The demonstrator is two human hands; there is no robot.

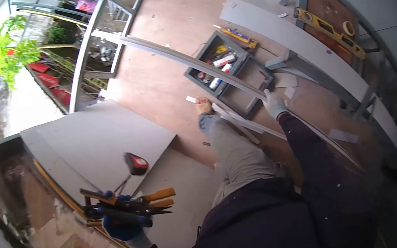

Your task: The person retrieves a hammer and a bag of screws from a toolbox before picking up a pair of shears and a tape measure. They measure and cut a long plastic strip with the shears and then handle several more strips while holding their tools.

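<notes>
My left hand (124, 228), in a blue-palmed glove, is closed around a bundle of hand tools. Orange-handled pliers (156, 198) stick out to its right, with dark metal jaws and blades among them. Just above the bundle, a red-and-black tape measure (136, 164) appears over the pale board (89, 138). My right hand (274, 104), in a whitish glove, grips a long grey metal channel (170, 53) that runs diagonally across the view. Beneath the channel stands a grey toolbox tray (190, 75) with tubes and small items inside.
A yellow spirit level (322, 25) and a tape roll (348, 28) rest on a metal-framed stand at right. A long white panel (296, 43) lies beside it. White strips (249, 124) are near my foot (203, 106). A curved metal frame (82, 51) borders the left drop.
</notes>
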